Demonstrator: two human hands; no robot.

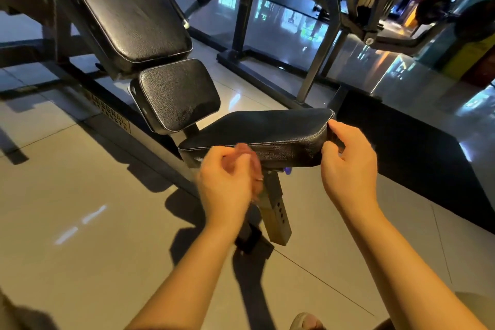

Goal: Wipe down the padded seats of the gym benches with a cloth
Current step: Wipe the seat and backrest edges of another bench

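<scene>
Black vinyl seat pad (267, 126) with white piping sits level on a steel post (276, 211), near edge toward the wearer. Behind it is a smaller tilted pad (179, 94), then the long inclined backrest (128, 5).

Position of cloth (245, 151): pinkish, bunched, motion-blurred. It lies against the near left edge of the seat pad, on the side wall just below the piping, held in the left hand (227, 182). Left fingers (214, 161) are curled round the cloth, gripping it. The blur hides how much fabric hangs below the palm.

Right hand (348, 169) is at the near right corner of the seat pad. The thumb is on the top edge and the fingers (330, 149) are bent round the side wall, so it grips the corner. Reads as bracing the pad.

Step in hand (judgement): wiping the front edge of this seat, cloth on the side wall, not the top face. The top shows a dull sheen; cannot tell whether it has been wiped.

Next move (judgement): draw the cloth along the edge toward the right hand, flattened so more fabric meets the vinyl. The right hand must shift off the corner so that patch gets covered. The tilted pad and backrest follow, if they count as seats.

Surroundings: glossy tiled floor (80, 195), black mat (401, 158) to the right, machine frames beyond.
</scene>
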